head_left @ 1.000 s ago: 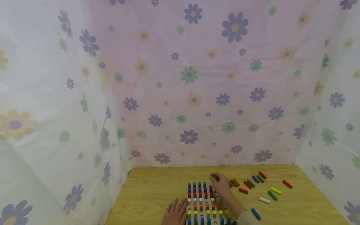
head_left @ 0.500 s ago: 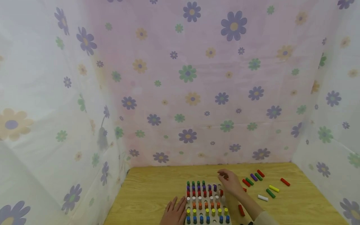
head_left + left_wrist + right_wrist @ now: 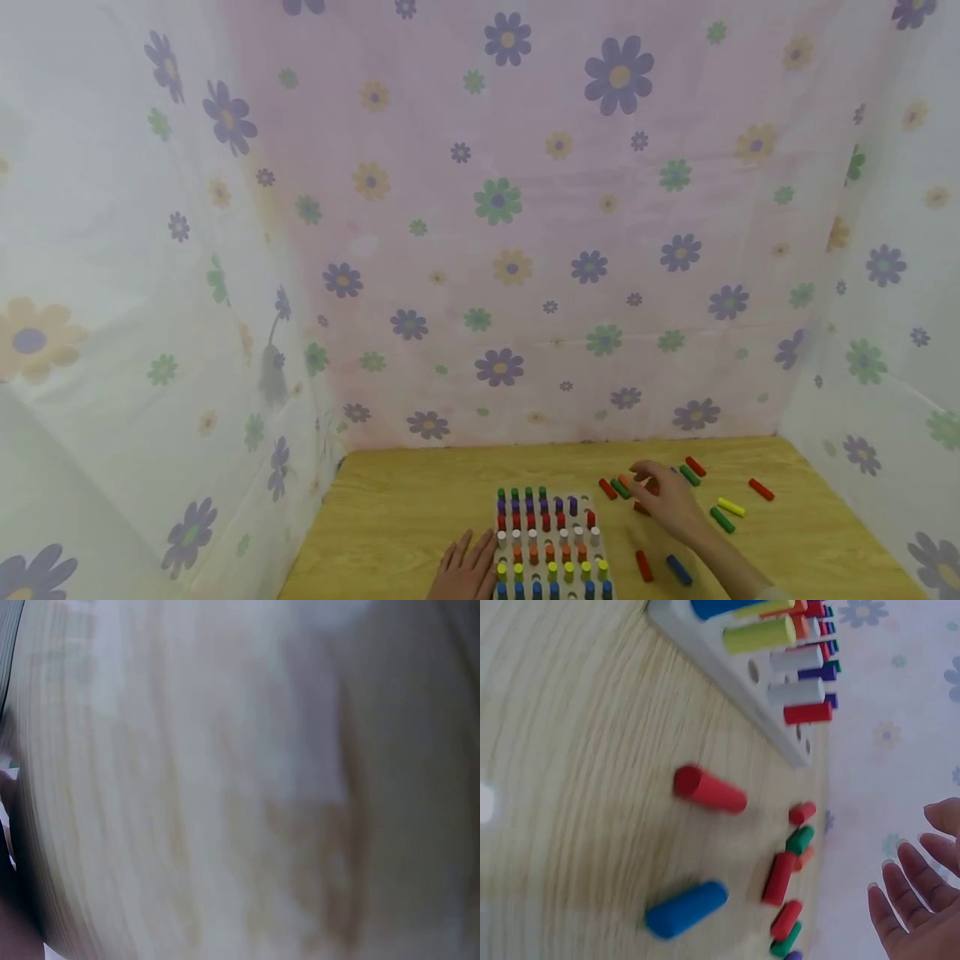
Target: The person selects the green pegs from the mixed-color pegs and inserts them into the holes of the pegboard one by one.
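Note:
A pale pegboard point(image 3: 587, 504) stands at the table's front middle, filled with rows of upright coloured pegs. My left hand point(image 3: 467, 569) rests flat by its left edge, fingers spread. My right hand point(image 3: 669, 504) hovers over the loose pegs to the right of the board. In the right wrist view its fingers point(image 3: 921, 877) are loosely bent, with nothing visible between them. Near that hand lie a red peg point(image 3: 607, 489), a green peg point(image 3: 620, 488) and an orange peg point(image 3: 626, 481). The left wrist view is blurred and shows mostly wood grain.
A red peg point(image 3: 644, 566) and a blue peg point(image 3: 679, 570) lie right of the board. Farther right are a yellow peg point(image 3: 731, 507), a green peg point(image 3: 722, 520) and a red peg point(image 3: 761, 489). Flower-printed sheets point(image 3: 517, 250) enclose the wooden table point(image 3: 405, 500).
My right hand has moved from the board's far right corner rightward over the loose pegs. A red peg now stands at the right end of the red row. The left hand stays put.

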{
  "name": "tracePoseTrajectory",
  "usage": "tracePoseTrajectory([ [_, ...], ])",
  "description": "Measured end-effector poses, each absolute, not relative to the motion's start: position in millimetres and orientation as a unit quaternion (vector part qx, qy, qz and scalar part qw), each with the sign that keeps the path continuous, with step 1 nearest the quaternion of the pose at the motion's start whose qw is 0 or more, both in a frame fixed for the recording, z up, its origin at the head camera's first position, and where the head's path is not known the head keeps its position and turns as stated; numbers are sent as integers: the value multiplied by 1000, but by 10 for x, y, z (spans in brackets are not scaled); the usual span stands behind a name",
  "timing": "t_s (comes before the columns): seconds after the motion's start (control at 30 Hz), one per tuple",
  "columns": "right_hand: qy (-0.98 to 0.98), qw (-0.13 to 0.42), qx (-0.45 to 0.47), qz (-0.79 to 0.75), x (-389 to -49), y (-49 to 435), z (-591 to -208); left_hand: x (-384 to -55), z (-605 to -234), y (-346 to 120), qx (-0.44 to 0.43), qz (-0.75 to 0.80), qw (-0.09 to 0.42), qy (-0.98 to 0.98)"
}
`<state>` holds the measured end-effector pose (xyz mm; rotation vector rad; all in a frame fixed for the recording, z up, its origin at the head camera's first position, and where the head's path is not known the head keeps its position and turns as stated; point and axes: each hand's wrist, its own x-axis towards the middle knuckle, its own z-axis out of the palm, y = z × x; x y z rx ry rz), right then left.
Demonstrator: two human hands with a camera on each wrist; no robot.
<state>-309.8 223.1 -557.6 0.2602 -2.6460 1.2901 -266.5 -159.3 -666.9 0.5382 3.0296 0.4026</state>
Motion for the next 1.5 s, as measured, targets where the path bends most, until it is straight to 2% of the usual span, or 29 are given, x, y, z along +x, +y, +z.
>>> tracePoseTrajectory([
  [0.27,-911,113,77,390,-3024,2695,-5700,-2661,-6680,-1580,173,110,5,979],
  [0.4,-919,147,76,358,-2968,2880,-5773,-2651,-6669,-1588,175,111,4,978],
  [0.6,-928,166,56,328,-2937,3166,-5878,-2662,-6675,-1579,175,110,5,978],
  [0.77,-935,151,38,320,-2891,3348,-5904,-2665,-6673,-1564,177,108,-1,978],
  [1.1,-935,71,-10,348,-2847,3507,-5952,-2658,-6671,-1578,174,112,1,978],
  [1.5,-939,43,-39,340,-2876,3557,-6083,-2647,-6680,-1586,176,108,3,979],
])
